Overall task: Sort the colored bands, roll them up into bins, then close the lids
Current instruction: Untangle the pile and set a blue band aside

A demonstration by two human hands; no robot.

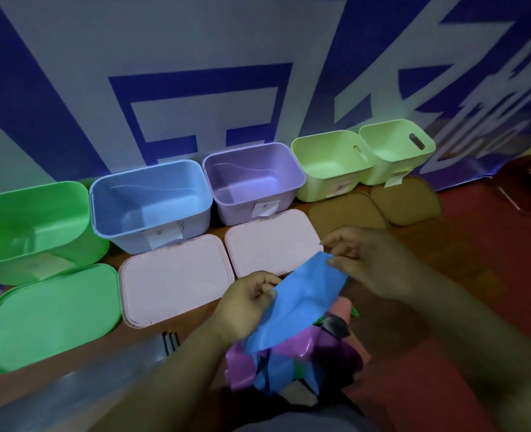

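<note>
Left hand: the left hand (245, 304) is low in the middle of the frame. Its thumb and curled fingers pinch the left edge of the blue band (301, 294).
Right hand: the right hand (373, 260) is just right of the middle. Its thumb and fingers pinch the top end of the blue band.
Blue band: it is held up between both hands. It slants from the upper right down to the lower left, over the pile of bands (292, 360).
Pile of bands: it lies under the hands, low in the middle. Purple, blue, pink and a bit of green show.
Bins: they stand in a row across the middle, all open. From left to right they are the green bin (30, 226), the blue bin (152, 204), the purple bin (251, 182), the near light green bin (329, 163) and the far light green bin (395, 148).
Lids: each lies flat in front of its bin. They are the green lid (52, 316), the left pink lid (173, 282), the right pink lid (270, 244), the left brown lid (345, 213) and the right brown lid (404, 204).
Banner: the blue and white banner (71, 88) fills the top, behind the bins.
Floor: the red floor (491, 244) shows at the right.
</note>
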